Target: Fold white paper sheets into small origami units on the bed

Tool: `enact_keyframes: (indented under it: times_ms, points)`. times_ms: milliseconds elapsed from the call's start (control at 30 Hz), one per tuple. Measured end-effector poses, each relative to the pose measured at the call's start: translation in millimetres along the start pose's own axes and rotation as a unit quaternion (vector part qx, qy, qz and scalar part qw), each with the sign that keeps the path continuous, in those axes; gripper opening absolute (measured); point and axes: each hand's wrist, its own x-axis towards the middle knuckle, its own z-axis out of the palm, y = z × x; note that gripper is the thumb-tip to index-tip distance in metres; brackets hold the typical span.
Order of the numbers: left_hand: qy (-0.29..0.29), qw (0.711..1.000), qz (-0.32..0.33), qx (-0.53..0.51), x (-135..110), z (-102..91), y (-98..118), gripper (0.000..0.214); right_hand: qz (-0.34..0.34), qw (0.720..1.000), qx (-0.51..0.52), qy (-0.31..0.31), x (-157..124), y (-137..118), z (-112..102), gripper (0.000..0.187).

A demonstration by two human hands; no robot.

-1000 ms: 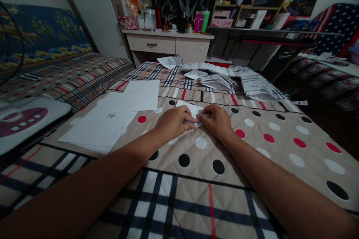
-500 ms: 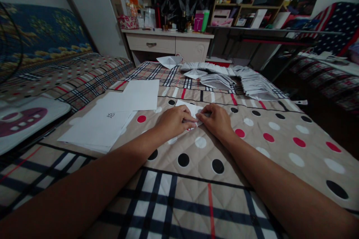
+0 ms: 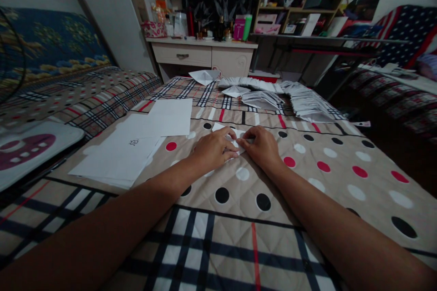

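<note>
A small folded sheet of white paper (image 3: 218, 126) lies on the spotted bedspread, partly hidden under both hands. My left hand (image 3: 216, 146) has its fingers bent and closed on the paper's left side and near edge. Facing it, my right hand (image 3: 261, 144) pinches the right side of the same paper between thumb and fingers. The thumb and fingertips of the two hands almost meet at the paper's middle. To the left lies a loose stack of flat white sheets (image 3: 112, 163), one bearing a small dark mark.
Bundles of folded papers (image 3: 309, 102) lie at the bed's far side, with a folded paper (image 3: 205, 77) left of them. A white and purple appliance (image 3: 37, 148) sits at the left edge. A dresser (image 3: 191, 54) with bottles stands behind the bed.
The fingers of my left hand have shifted slightly on the paper, and its near edge is now more covered. The whole view has moved a little; the stacks stay where they were.
</note>
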Motion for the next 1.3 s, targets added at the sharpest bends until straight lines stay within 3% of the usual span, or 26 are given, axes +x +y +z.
enact_keyframes:
  times_ms: [133,233,333,433,567,733,900,1133,1300]
  points:
    - [-0.001,1.000,0.012,-0.001,-0.1,1.2,-0.6,0.013,-0.037,0.996,0.040,0.073,-0.6,4.0,-1.1,0.015]
    - [-0.012,1.000,0.009,0.013,0.1,0.8,-0.2,0.013,-0.133,0.976,0.114,0.133,-10.5,-2.6,-3.2,0.023]
    - [-0.034,0.998,-0.032,0.047,0.6,-1.0,1.2,0.015,-0.206,0.962,0.175,0.030,-27.6,-17.4,-2.0,0.051]
    - [-0.061,0.994,-0.071,0.062,1.6,-2.3,1.4,0.016,-0.190,0.961,0.178,-0.095,-41.3,-30.3,1.2,0.090]
    - [-0.063,0.996,-0.048,0.041,2.6,-3.1,-1.1,0.017,-0.157,0.966,0.146,-0.144,-44.5,-33.9,0.4,0.109]
    - [-0.053,0.998,-0.013,-0.009,1.6,-2.7,-3.9,0.014,-0.155,0.971,0.112,-0.141,-39.4,-25.5,-2.8,0.100]
    - [-0.002,0.998,-0.060,-0.037,0.5,2.1,-4.4,0.019,-0.137,0.976,0.118,-0.122,-36.0,-16.9,-2.7,0.079]
    - [-0.008,0.998,0.004,-0.061,1.6,5.5,-13.1,0.012,-0.183,0.974,0.065,-0.120,-41.1,-11.8,-2.9,0.092]
    - [0.039,0.982,-0.003,-0.183,4.1,12.9,-21.0,0.009,-0.220,0.967,-0.012,-0.129,-54.8,-12.4,-10.2,0.094]
